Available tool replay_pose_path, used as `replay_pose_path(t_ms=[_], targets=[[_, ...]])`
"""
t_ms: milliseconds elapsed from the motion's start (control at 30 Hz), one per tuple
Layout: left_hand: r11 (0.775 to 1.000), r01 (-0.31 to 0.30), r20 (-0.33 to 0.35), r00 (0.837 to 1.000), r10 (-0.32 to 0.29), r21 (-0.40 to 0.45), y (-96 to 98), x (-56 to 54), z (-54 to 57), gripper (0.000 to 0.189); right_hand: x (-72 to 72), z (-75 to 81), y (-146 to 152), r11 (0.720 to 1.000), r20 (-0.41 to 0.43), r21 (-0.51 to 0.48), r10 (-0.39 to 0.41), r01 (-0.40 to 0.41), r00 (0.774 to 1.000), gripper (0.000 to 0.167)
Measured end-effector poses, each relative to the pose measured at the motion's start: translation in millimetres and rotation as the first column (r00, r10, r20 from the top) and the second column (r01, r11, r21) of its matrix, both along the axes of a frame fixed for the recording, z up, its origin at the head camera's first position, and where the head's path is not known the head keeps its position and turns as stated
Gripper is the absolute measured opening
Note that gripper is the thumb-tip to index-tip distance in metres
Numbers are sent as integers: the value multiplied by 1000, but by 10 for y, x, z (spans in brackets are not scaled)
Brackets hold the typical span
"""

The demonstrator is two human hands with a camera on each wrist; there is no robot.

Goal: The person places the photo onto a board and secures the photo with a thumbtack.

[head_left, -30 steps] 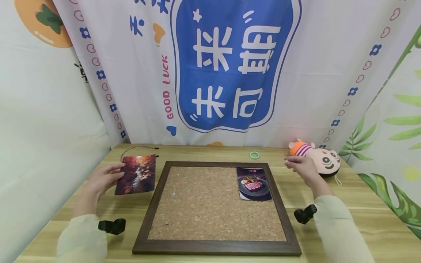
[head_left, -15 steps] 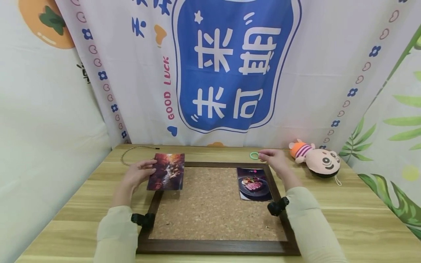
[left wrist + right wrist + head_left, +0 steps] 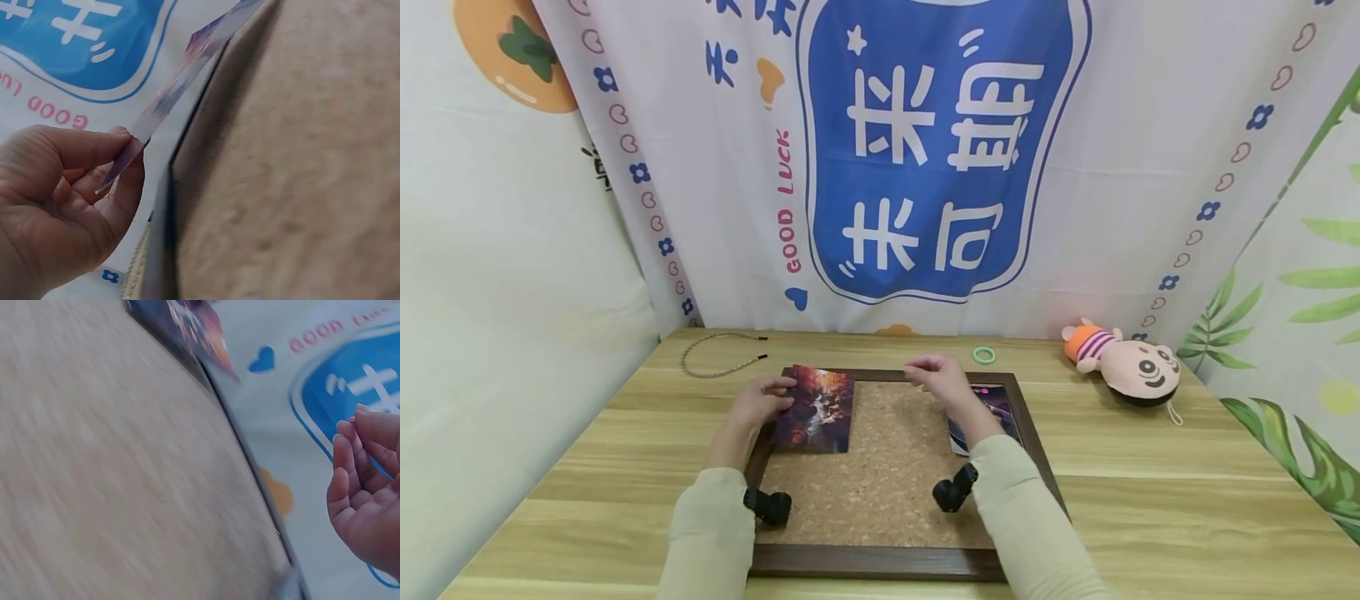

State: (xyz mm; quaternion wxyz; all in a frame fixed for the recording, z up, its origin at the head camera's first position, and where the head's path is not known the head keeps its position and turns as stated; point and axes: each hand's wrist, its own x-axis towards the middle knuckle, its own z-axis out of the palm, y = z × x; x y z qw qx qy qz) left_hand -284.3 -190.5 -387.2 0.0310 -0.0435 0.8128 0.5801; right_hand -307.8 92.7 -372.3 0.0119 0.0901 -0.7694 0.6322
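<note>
My left hand pinches the left edge of a photo print with a red and orange autumn stream scene. The print overlaps the upper left corner of a brown-framed cork board; in the left wrist view it is held at a tilt near the frame. My right hand, thumb and index finger together, is over the board's upper right part. Between those fingertips a thin, tiny pin shows, mostly hidden. A second photo print, of a plated dish, is on the board's upper right, partly behind the right forearm, with a pink dot at its top.
Behind the board, a green ring lies on the wooden table. A plush doll lies at the back right, and a thin braided cord curves at the back left. A printed curtain hangs behind.
My left hand has carried the autumn print rightward from beside the board to over its upper left corner. The right hand has moved left from near the doll to over the board.
</note>
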Motion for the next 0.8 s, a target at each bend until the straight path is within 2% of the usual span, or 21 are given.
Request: replay_pose_path(t_ms=[100,200,300,433,533,633,800], targets=[[1000,6,0,1000,-6,-9,23,4,-50,35,30,-61,-182,1000,16,-7,30,-29,999,19],[999,9,-15,1000,-10,-47,40,6,-85,34,67,-130,-351,995,16,-33,94,-94,995,20],[993,3,-42,999,-8,-116,61,-5,-108,32,182,-127,-507,981,-1,-52,189,-189,982,21],[978,-17,-83,997,0,-206,92,-7,-117,29,305,-161,-662,961,8,-21,276,-276,961,19],[970,-34,-106,994,9,-242,105,-3,-118,27,364,-190,-715,955,25,25,295,-296,955,17],[963,-49,-118,993,18,-266,109,-2,-120,27,441,-146,-730,952,16,49,302,-303,953,17],[953,-62,-127,992,25,-295,129,8,-114,26,453,-157,-730,955,-7,52,293,-292,956,16]])
